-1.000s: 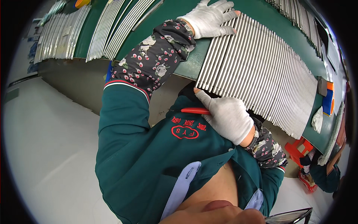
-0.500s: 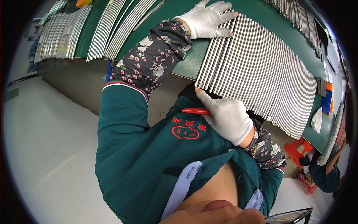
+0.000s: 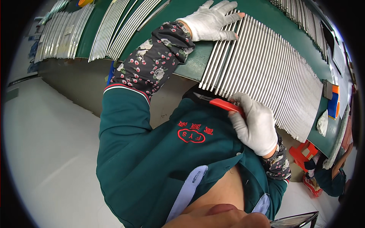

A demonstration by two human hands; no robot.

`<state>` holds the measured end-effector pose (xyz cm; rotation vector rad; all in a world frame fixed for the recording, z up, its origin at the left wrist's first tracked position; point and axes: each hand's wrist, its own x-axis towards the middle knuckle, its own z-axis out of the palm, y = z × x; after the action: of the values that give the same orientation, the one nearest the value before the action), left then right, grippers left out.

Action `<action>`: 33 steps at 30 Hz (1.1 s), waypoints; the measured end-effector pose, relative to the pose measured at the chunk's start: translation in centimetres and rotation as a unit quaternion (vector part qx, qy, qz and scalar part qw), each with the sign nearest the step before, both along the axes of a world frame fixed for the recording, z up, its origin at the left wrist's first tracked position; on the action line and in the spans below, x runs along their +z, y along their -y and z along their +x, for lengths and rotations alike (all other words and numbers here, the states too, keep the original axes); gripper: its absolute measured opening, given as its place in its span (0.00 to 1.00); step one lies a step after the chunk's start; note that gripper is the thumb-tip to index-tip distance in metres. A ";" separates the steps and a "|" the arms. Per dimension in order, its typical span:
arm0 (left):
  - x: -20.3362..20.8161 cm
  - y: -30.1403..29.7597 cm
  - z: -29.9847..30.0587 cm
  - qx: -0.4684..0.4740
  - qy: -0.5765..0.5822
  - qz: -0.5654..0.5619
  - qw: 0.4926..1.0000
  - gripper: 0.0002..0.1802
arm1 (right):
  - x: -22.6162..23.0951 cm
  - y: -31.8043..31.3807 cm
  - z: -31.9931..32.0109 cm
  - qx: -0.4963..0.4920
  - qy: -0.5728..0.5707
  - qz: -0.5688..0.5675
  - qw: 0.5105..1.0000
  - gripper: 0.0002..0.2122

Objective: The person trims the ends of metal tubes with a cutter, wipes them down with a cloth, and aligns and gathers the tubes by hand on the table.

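Table [image 3: 266, 9], broad and green-topped, carries all the metal pieces noted below. A long row of slim, shiny silver metal tubes [image 3: 273, 76] lies on it, laid side by side, with one set of ends at or close to the near edge, presumably to bring those ends within easy reach. A narrow gap sets a few tubes at the row's left apart from the rest. Bundled long silver strips [image 3: 108, 32] lie toward the table's left, well apart from the row, which would prevent the groups mixing.

White-gloved left hand [image 3: 209, 22] is palm down just beside the row's far left corner, bare-tipped index finger and thumb over the end tubes. Its grip is apart, fingers spread, enclosing nothing; the pose appears to steady the tubes, the bare tips likely giving better feel.

White-gloved right hand [image 3: 256, 123] is at the near ends. Its grip is clamped on a red-handled cutter [image 3: 227, 105], pinched by thumb and fingers, seemingly for fine control. Slim metal blade [image 3: 203, 97] points left; contact with any tube cannot be confirmed.
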<state>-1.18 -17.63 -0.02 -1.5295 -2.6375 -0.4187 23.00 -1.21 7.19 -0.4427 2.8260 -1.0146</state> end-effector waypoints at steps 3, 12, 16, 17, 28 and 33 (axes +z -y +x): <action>0.5 0.2 0.6 -0.018 0.008 -0.017 1.000 0.43 | -0.1 -0.7 0.2 -0.026 -0.004 0.004 1.000 0.09; 0.0 0.5 0.6 -0.034 -0.010 -0.022 0.999 0.44 | -0.5 -1.0 0.2 -0.062 -0.008 0.058 0.996 0.06; -0.1 0.5 0.6 -0.032 -0.013 -0.027 0.999 0.45 | -0.6 -0.9 0.0 -0.060 -0.003 0.055 0.997 0.06; -0.1 0.5 0.6 -0.032 -0.013 -0.027 0.999 0.45 | -0.6 -0.9 0.0 -0.059 -0.005 0.053 0.997 0.06; 0.5 0.3 0.9 -0.026 -0.005 -0.035 0.999 0.45 | -0.9 -0.9 -0.5 -0.055 0.009 0.037 0.998 0.05; 0.3 0.5 0.8 -0.029 -0.004 -0.039 0.999 0.45 | -1.0 -0.7 -0.4 -0.050 -0.013 0.062 0.997 0.07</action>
<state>-0.39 -18.14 0.26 -1.6303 -2.6386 -0.3175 22.63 -0.50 6.16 -0.3055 2.9389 -0.8491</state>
